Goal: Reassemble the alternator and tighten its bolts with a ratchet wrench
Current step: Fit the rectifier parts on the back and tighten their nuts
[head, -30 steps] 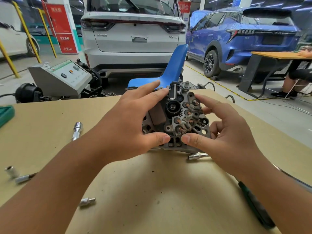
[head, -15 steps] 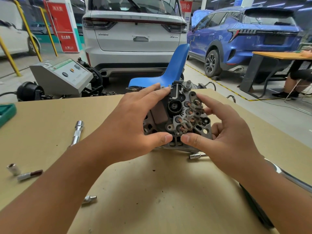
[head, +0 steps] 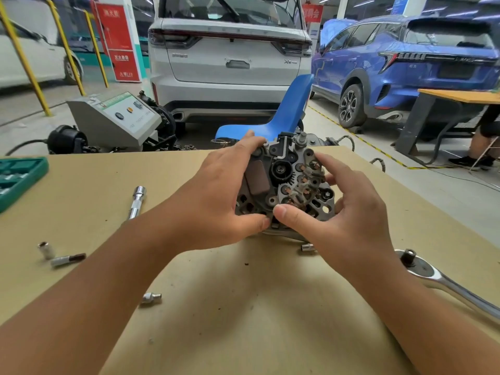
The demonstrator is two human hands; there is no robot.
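Observation:
The grey alternator (head: 286, 185) stands on the brown table (head: 243, 307), its rectifier face with copper contacts turned toward me. My left hand (head: 216, 196) grips its left side, fingers over the top edge and thumb at the bottom. My right hand (head: 332, 209) holds the right side, thumb pressed on the lower face, fingers curled round the rim. The chrome ratchet wrench (head: 443, 282) lies on the table at the right, beside my right forearm.
An extension bar (head: 136, 201) lies left of the alternator. Sockets and bits (head: 46, 249) (head: 68, 259) (head: 151, 297) (head: 308, 247) are scattered on the table. A green socket case (head: 19, 180) sits at the left edge. Behind stand a blue chair (head: 273, 115), a grey machine (head: 116, 117) and parked cars.
My right thumb has slid left along the lower face to meet the left thumb. The view has tilted so the ratchet head shows at the right. The alternator stays in place.

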